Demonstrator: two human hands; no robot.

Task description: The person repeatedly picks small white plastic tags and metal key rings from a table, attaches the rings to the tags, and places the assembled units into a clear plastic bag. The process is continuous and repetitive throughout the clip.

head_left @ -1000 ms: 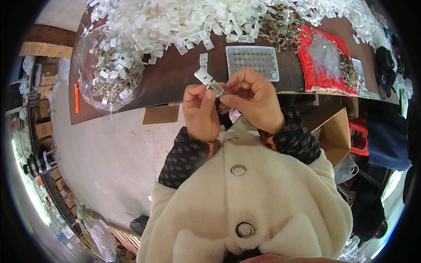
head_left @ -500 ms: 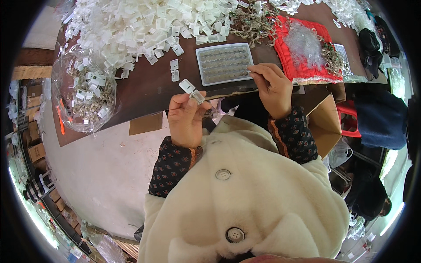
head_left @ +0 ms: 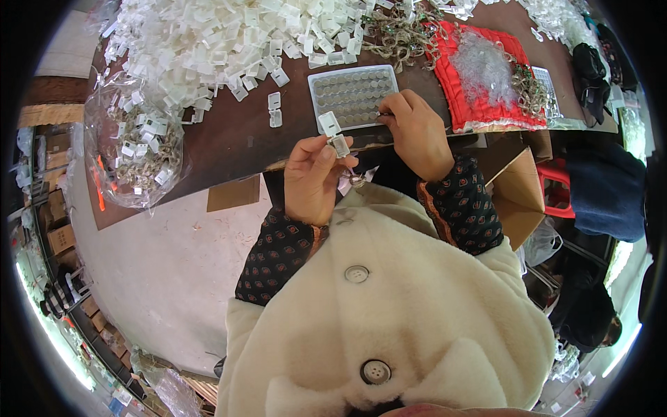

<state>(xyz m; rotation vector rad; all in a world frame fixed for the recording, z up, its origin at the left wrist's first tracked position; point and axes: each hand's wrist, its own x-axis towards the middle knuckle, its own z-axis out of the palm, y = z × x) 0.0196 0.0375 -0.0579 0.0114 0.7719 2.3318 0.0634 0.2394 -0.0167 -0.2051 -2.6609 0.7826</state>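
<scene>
My left hand [head_left: 313, 179] pinches a small white hinged plastic case [head_left: 329, 125], its lid swung up and its lower half resting at my fingertips. A small brownish cord-like piece [head_left: 356, 181] hangs beside those fingers. At the right edge of a white tray [head_left: 316, 104], my right hand [head_left: 420, 135] has thumb and forefinger pressed together around something too small to name. Rows of small grey round discs [head_left: 354, 94] fill the tray. Left of the tray lies another opened white case [head_left: 275, 110] on the dark table.
A large heap of white cases [head_left: 229, 42] covers the table's far side. Tangled brownish cords [head_left: 399, 35] lie beyond the tray. A red quilted cloth [head_left: 448, 76] carries clear plastic threads. At left sits a clear bag [head_left: 132, 160] of cases and cords; a cardboard box [head_left: 521, 198] stands below right.
My left hand has moved right and slightly up with the case, toward the tray. My right hand has shifted left along the tray's edge.
</scene>
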